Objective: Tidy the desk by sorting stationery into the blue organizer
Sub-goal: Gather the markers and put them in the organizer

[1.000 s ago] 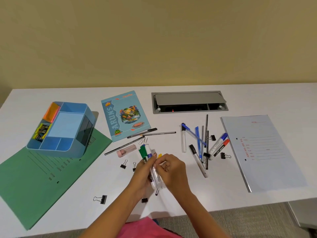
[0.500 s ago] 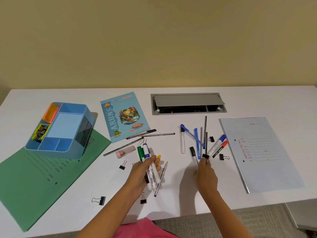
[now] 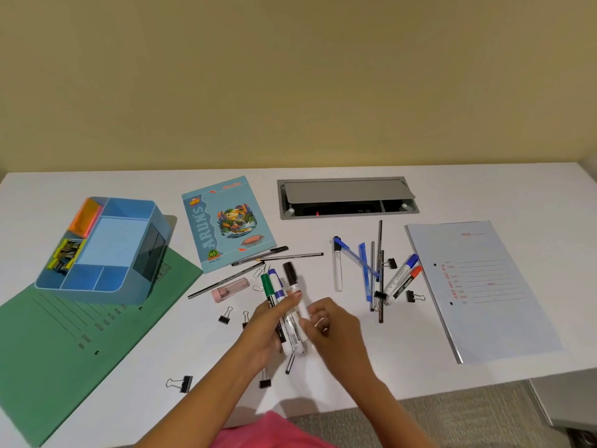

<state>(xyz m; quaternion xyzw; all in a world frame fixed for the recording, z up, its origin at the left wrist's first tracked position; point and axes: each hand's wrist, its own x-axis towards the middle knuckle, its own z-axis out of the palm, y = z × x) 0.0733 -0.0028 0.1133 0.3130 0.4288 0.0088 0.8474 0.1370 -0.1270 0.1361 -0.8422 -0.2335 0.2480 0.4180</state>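
Gathering was judged the step in hand: 3 markers [image 3: 292, 331] were clamped in the curled fingers [image 3: 286, 305] of the left hand [image 3: 263, 331], above the bench [image 3: 403, 367]. The right hand [image 3: 336, 334] was blurred beside them and its grip could not be told. Carriage to the blue organizer [image 3: 151, 240], well apart leftward, would be called for next.

Office setting. White bench [image 3: 484, 195] against a plain yellowish wall [image 3: 290, 76], with a grey flip-lid cable hatch [image 3: 347, 197] let into its top at centre frame. Grey carpet [image 3: 452, 415] at lower right. Paper files lie lower left, green [image 3: 48, 350], and right, pale blue [image 3: 500, 302], with scattered pens [image 3: 363, 270] and binder clips [image 3: 184, 383] between.
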